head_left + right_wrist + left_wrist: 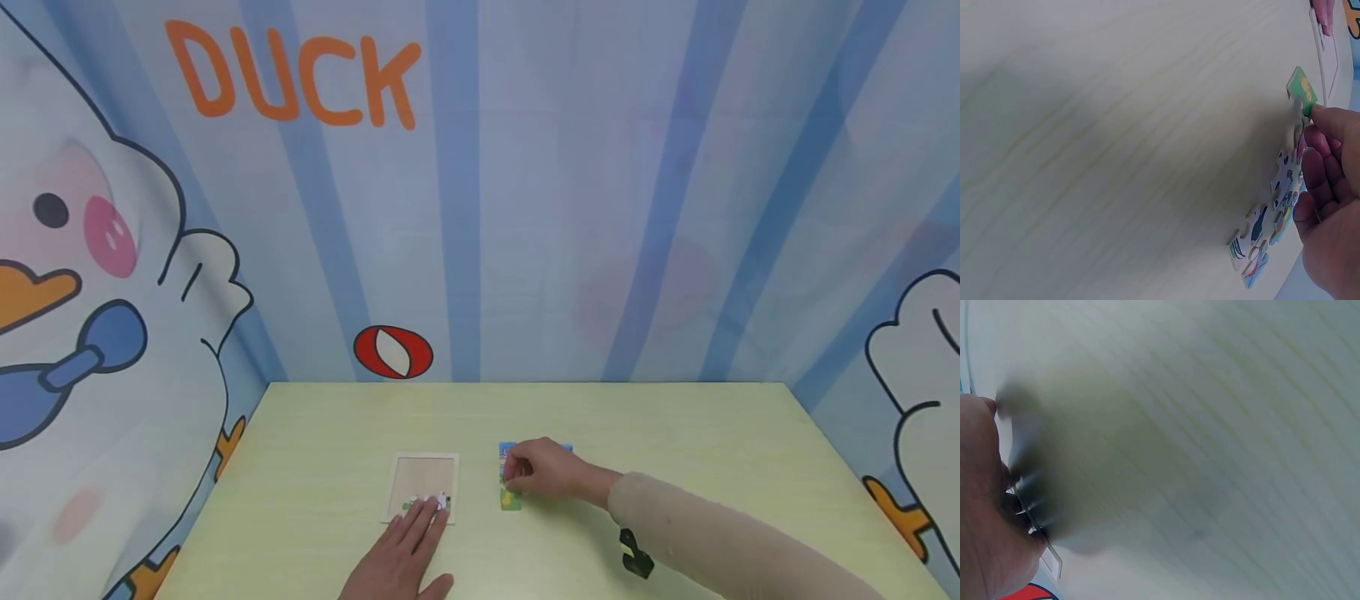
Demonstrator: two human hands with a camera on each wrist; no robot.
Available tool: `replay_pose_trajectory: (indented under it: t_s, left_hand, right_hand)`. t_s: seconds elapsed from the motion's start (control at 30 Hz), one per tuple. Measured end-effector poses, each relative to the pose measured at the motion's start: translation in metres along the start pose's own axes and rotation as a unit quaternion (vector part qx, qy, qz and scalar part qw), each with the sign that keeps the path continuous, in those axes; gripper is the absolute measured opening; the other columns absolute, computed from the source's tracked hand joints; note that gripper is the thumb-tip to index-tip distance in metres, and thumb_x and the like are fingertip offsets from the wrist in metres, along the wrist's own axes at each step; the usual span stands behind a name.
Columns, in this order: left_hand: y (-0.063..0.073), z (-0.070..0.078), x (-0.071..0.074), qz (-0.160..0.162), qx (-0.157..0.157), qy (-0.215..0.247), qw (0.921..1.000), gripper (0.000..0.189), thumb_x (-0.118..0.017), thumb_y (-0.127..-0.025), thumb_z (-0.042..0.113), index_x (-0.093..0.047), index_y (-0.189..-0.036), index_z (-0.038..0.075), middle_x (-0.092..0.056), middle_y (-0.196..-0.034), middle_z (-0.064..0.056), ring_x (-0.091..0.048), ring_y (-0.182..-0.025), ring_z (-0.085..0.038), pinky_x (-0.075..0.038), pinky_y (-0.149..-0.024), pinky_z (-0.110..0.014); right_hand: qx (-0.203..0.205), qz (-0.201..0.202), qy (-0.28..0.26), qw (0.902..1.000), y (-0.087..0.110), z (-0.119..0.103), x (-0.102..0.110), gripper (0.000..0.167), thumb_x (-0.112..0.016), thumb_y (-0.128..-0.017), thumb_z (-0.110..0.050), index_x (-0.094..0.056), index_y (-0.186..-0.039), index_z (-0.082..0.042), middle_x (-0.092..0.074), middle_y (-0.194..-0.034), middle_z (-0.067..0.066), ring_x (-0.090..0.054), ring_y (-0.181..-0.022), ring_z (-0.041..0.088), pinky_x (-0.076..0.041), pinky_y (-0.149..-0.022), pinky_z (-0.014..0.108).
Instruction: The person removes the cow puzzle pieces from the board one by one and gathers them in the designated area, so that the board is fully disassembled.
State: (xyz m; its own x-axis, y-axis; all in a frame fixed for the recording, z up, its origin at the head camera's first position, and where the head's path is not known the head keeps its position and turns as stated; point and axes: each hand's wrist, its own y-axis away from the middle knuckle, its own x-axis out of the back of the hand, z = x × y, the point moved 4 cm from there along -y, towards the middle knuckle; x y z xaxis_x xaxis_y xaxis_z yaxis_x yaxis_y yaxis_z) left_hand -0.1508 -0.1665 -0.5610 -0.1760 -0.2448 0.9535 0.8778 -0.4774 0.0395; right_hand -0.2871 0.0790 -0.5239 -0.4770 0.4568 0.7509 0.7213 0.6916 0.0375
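A light wooden puzzle tray [424, 475] lies on the table, with small printed puzzle pieces [442, 501] along its near edge. My left hand [397, 554] rests over that edge, fingers extended and fingertips on the pieces, partly covering them. To the right of the tray, my right hand [547, 469] bends over a group of colourful jigsaw pieces [1282, 181] and hides most of them in the head view. Its thumb and forefinger pinch at a puzzle piece beside a green one [1302, 90]; the other fingers are curled. The left wrist view shows mostly tabletop.
The pale wood-grain table [675, 433] runs back to a blue striped backdrop [525, 208] with a printed duck and lettering. A dark bow-like item [636, 554] is at the right sleeve [697, 525].
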Motion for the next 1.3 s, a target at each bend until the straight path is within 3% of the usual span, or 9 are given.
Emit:
replay_pose_trajectory:
  t_s: [0.3, 0.53, 0.93, 1.3]
  left_hand:
    - [-0.001, 0.0, 0.0, -0.014, 0.006, 0.001, 0.9999, 0.084, -0.034, -0.109, 0.069, -0.037, -0.167, 0.008, -0.033, -0.173, -0.013, -0.032, -0.16, -0.034, -0.033, -0.125, -0.057]
    - [0.001, 0.001, 0.002, -0.006, -0.002, 0.0, 1.0, 0.082, -0.036, -0.11, 0.066, -0.037, -0.167, 0.007, -0.035, -0.173, -0.014, -0.033, -0.159, -0.035, -0.034, -0.124, -0.057]
    - [0.001, 0.0, 0.002, 0.005, -0.008, 0.004, 0.9999, 0.08, -0.04, -0.11, 0.063, -0.039, -0.165, 0.006, -0.036, -0.172, -0.015, -0.035, -0.158, -0.036, -0.036, -0.123, -0.058]
    - [0.0, -0.001, 0.0, 0.005, -0.008, 0.003, 0.9999, 0.082, -0.038, -0.11, 0.065, -0.039, -0.166, 0.005, -0.036, -0.172, -0.016, -0.035, -0.158, -0.037, -0.036, -0.122, -0.059]
  right_hand:
    - [0.011, 0.016, 0.035, 0.9992, 0.001, -0.002, 0.001, 0.01, -0.08, -0.096, -0.01, -0.073, -0.091, -0.016, -0.063, -0.083, -0.013, -0.052, -0.074, 0.002, -0.049, -0.074, 0.024]
    - [0.028, 0.016, 0.051, 0.9982, 0.006, -0.003, -0.001, 0.013, -0.087, -0.09, -0.017, -0.074, -0.093, -0.016, -0.066, -0.088, -0.01, -0.053, -0.077, 0.005, -0.05, -0.074, 0.025]
    - [0.083, 0.029, 0.153, 0.9844, 0.012, -0.005, -0.009, 0.019, -0.091, -0.087, -0.024, -0.079, -0.1, -0.015, -0.067, -0.089, -0.012, -0.055, -0.084, 0.003, -0.052, -0.083, 0.027]
    - [0.101, 0.038, 0.166, 0.9802, 0.017, -0.005, -0.008, 0.017, -0.089, -0.089, -0.024, -0.078, -0.1, -0.016, -0.067, -0.09, -0.011, -0.057, -0.085, 0.003, -0.051, -0.081, 0.025]
